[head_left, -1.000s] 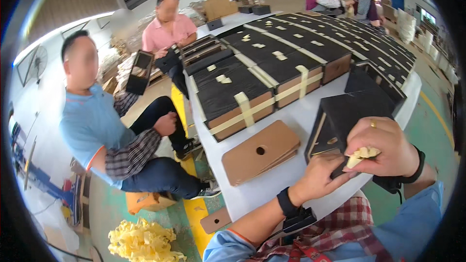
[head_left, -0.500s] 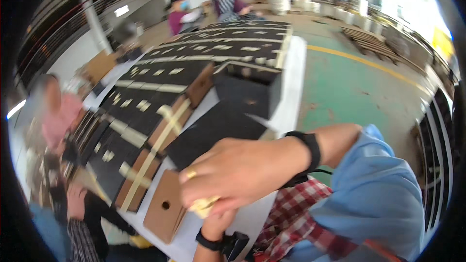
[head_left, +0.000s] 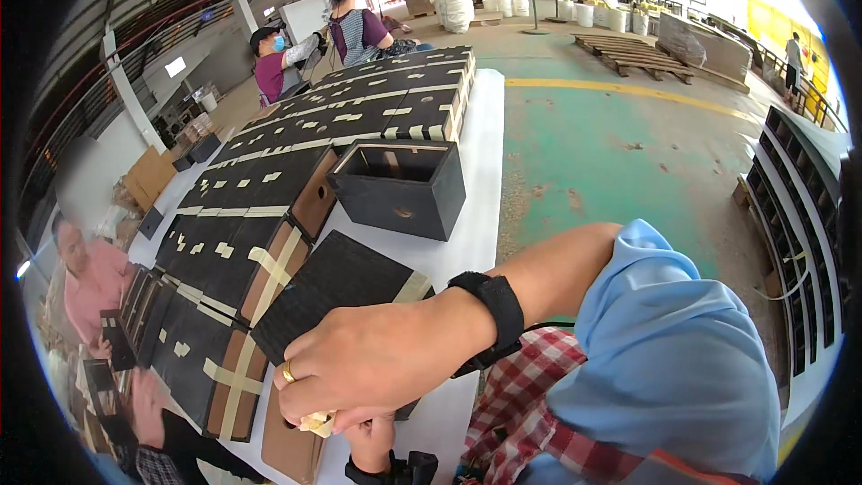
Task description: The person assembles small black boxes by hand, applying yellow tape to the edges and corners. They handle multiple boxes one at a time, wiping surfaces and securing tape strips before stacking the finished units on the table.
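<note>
My right hand (head_left: pixel 364 359), with a ring on one finger and a black band at the wrist, is closed on a crumpled wad of pale masking tape (head_left: pixel 317 423). Just below it is my left hand (head_left: pixel 371 436), close against the right; its fingers are mostly hidden, so I cannot tell whether they grip anything. Beyond my hands a black box (head_left: pixel 337 283) with a strip of tape across its right end lies on the white table. A brown panel (head_left: pixel 289 449) is partly covered by my right hand.
An open black box (head_left: pixel 400 198) stands on the white tabletop (head_left: pixel 485 135). Rows of taped black boxes (head_left: pixel 233 207) fill the left side. A co-worker in pink (head_left: pixel 97 283) and another person's hand (head_left: pixel 148 409) are at left. Stacked black frames (head_left: pixel 786 224) stand at right.
The view has shifted, so the table and boxes sit differently in the picture. My two hands stay together, lower and further left in view, the right still gripping the tape wad.
</note>
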Motion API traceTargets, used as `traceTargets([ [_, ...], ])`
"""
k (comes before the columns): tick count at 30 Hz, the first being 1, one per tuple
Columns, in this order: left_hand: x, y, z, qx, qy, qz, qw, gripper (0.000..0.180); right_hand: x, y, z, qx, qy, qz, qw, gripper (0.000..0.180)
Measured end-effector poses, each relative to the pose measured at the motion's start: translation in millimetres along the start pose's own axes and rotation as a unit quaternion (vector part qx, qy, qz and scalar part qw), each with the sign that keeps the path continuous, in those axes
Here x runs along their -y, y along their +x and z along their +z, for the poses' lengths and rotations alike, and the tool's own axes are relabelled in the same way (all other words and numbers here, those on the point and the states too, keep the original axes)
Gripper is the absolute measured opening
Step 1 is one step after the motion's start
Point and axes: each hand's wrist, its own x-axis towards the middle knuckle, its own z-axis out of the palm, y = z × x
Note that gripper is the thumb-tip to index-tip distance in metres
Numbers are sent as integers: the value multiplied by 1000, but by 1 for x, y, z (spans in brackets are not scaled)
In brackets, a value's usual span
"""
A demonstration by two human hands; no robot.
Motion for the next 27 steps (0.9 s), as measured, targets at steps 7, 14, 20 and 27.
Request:
traceTargets([
  [7,-11,1,4,-32,-40,3,999,27,1,-1,-1,6,44,8,999,27],
  [14,-21,9,9,-40,-60,17,997,19,1,-3,1,-6,-7,-2,1000,27],
  [20,-8,4,3,-2,-29,30,999,34,-1,3,-1,23,28,13,999,26],
  [27,-18,27,11,-25,-4,45,999,34,-5,0,-21,-61,65,112,990,32],
])
